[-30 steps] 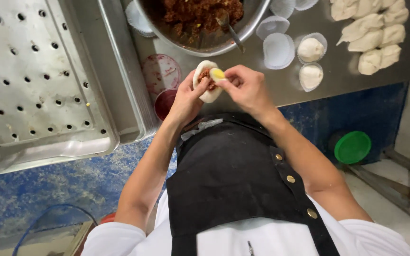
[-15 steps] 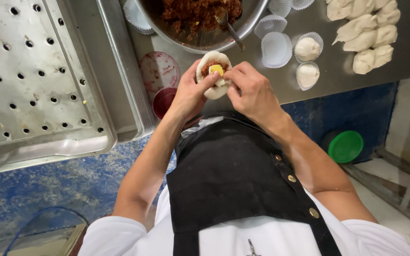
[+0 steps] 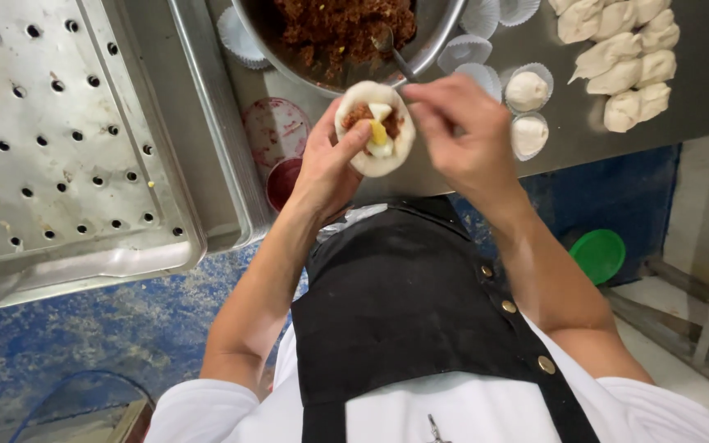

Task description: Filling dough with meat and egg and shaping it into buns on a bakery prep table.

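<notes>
Dough round hides left hand palm and fingers.

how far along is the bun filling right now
Done: two closed buns sit in paper cups on the steel counter. In hand: the left hand cradles an open dough round holding brown filling and an egg piece, the right hand at its edge. Left: a cluster of plain dough pieces, empty paper cups, and filling in the metal bowl.
</notes>
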